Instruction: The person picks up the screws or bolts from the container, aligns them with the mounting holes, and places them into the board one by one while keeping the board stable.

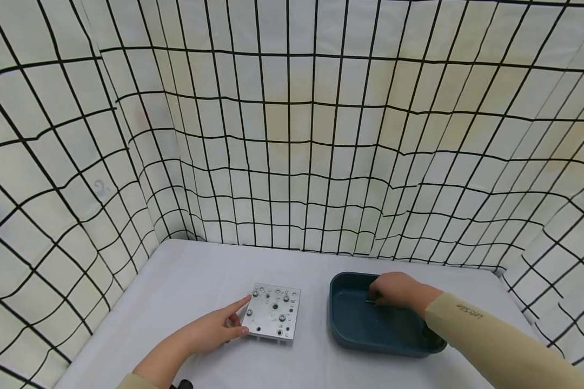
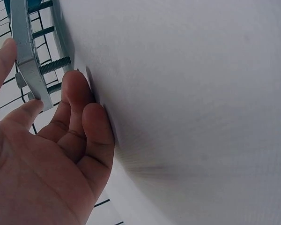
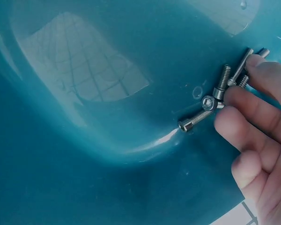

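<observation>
A square silver metal plate [image 1: 274,313] with holes and several bolts sits on the table. Below it, the threaded bolt shanks [image 2: 56,65] stick out. At the plate's left side my left hand [image 1: 214,327] touches its edge with one fingertip and its near corner with the thumb. The other fingers of that hand lie bent by the tabletop. My right hand [image 1: 396,290] is inside the dark teal bin [image 1: 338,329], fingers curled at a small heap of socket head screws [image 3: 222,82]. Thumb and fingertips close around a screw there, partly hidden by the fingers.
The table [image 1: 190,275] has a white cover. White walls with a black grid [image 1: 287,143] enclose it at the back and sides. A small black object [image 1: 185,384] shows at the bottom edge by the left wrist.
</observation>
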A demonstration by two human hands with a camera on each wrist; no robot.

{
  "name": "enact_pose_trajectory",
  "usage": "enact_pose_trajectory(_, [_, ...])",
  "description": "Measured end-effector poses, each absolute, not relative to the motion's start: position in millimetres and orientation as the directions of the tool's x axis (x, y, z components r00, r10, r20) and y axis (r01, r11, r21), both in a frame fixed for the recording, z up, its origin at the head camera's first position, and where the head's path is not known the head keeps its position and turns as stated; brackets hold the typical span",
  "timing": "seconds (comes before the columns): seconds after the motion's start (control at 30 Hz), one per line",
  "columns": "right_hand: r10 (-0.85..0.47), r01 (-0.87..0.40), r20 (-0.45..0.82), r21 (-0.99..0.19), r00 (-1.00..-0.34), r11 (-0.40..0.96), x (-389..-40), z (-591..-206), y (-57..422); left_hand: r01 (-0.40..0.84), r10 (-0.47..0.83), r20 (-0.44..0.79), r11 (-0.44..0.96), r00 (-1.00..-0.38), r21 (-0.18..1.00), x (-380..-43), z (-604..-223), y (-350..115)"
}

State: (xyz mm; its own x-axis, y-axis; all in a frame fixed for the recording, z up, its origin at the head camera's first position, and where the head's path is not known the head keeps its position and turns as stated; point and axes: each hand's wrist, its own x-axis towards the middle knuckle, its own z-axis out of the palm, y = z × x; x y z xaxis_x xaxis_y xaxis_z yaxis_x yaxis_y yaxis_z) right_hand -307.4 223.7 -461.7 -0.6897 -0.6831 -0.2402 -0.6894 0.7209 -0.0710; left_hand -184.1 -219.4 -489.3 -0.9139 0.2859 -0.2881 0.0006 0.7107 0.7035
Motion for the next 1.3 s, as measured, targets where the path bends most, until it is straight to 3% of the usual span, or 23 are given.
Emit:
enact_pose_trajectory(0.7, [-0.645, -0.645, -0.287, -0.109, -0.708, 0.756, -302.7, -461.8, 212.2, -0.014, 0.266, -0.292, 0.717, -0.919, 0.697, -182.7, -486.3, -216.0])
enact_pose_trajectory(1.3, [-0.689, -0.696, -0.249, -0.076, -0.680, 0.714, -307.1, -464.7, 206.2, -0.018, 0.263, -0.297, 0.720, -0.918, 0.694, -183.3, -487.7, -219.5])
